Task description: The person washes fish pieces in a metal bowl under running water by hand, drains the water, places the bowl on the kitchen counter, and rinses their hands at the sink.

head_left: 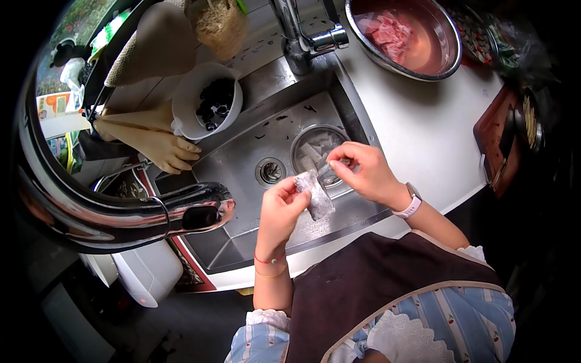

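Note:
Over the steel sink (242,175), my left hand (284,204) pinches a thin greyish-white, wet-looking piece (316,196) between thumb and fingers. My right hand (358,169), with a watch on its wrist, is held just to the right, thumb and forefinger closed together. Whatever lies between those fingertips is too small to name. Behind and beneath the hands, a round metal bowl (295,145) stands in the sink, holding pale, flat pieces (311,151) in water. The drain (270,172) lies left of this bowl.
A chrome faucet (296,51) rises behind the sink. A white bowl with black pieces (180,109) and rubber gloves (148,142) are at left. A large bowl with pink meat (452,57) stands back right, near a brown board (493,130). A chrome pipe-like part (142,221) curves across the left foreground.

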The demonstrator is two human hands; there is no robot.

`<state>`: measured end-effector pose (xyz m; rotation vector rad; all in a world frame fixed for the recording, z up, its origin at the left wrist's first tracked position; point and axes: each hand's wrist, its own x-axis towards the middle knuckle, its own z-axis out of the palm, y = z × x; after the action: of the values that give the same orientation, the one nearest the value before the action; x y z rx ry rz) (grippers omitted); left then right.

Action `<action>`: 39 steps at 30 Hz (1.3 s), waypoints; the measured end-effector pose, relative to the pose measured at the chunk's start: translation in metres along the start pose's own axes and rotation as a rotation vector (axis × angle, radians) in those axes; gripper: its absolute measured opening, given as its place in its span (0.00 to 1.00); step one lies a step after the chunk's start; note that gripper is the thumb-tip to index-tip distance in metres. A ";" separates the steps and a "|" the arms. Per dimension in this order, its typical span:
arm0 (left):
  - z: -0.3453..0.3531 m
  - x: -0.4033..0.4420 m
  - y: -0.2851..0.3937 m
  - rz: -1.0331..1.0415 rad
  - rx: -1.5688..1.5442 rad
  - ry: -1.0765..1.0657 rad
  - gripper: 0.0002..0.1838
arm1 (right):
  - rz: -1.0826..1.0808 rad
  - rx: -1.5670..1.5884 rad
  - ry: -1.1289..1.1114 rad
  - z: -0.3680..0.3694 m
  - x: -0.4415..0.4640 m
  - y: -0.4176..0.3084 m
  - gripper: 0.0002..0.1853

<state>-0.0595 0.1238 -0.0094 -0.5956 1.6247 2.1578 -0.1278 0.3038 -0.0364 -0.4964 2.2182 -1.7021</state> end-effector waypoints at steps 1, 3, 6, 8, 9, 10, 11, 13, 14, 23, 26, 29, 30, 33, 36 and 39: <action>-0.004 0.002 -0.001 -0.017 -0.061 0.022 0.10 | 0.002 0.000 0.002 0.000 -0.003 -0.003 0.04; -0.009 0.006 -0.003 -0.032 -0.143 0.054 0.12 | 0.215 0.126 -0.061 0.002 -0.008 -0.011 0.06; -0.005 0.007 -0.001 0.046 -0.279 0.167 0.15 | 0.338 0.354 0.105 0.020 -0.022 0.003 0.06; -0.005 0.007 -0.004 0.062 -0.316 0.209 0.15 | 0.476 0.441 0.041 0.018 -0.022 -0.007 0.06; -0.003 0.007 -0.004 0.119 -0.375 0.250 0.14 | 0.614 0.528 -0.025 0.018 -0.023 -0.011 0.06; -0.001 0.007 -0.004 0.176 -0.434 0.292 0.13 | 0.615 0.527 -0.025 0.023 -0.025 -0.008 0.06; -0.002 0.007 -0.005 0.187 -0.460 0.289 0.11 | 0.592 0.580 0.010 0.030 -0.028 -0.002 0.06; -0.005 0.006 -0.012 0.247 -0.420 0.366 0.11 | 0.549 0.526 0.095 0.042 -0.032 0.001 0.07; -0.006 0.005 -0.015 0.305 -0.379 0.442 0.11 | 0.549 0.527 0.094 0.055 -0.034 0.006 0.07; -0.039 0.016 -0.040 -0.068 -1.325 -0.370 0.18 | 0.431 -0.432 -0.469 0.158 -0.057 0.104 0.14; -0.021 0.014 -0.039 -0.071 -1.664 -0.558 0.26 | 0.485 -0.435 -0.533 0.141 -0.048 0.095 0.09; -0.012 0.015 -0.033 -0.100 -1.700 -0.546 0.22 | 0.038 -0.436 -0.245 0.140 -0.065 0.131 0.13; -0.013 0.018 -0.034 -0.101 -1.700 -0.547 0.22 | 0.039 -0.437 -0.245 0.136 -0.067 0.138 0.13; -0.017 0.032 -0.046 -0.058 -1.529 -0.496 0.22 | 0.479 -0.115 -0.127 0.114 -0.049 0.141 0.13; -0.021 0.039 -0.049 -0.121 -1.398 -0.367 0.18 | 0.489 0.176 0.204 0.086 -0.031 0.123 0.10; -0.020 0.039 -0.048 -0.070 -1.173 -0.337 0.18 | 0.468 0.537 0.065 0.044 -0.014 0.053 0.10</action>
<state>-0.0644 0.1189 -0.0739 -0.4981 0.0407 2.7901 -0.1004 0.2845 -0.0983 0.1957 1.6264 -1.9380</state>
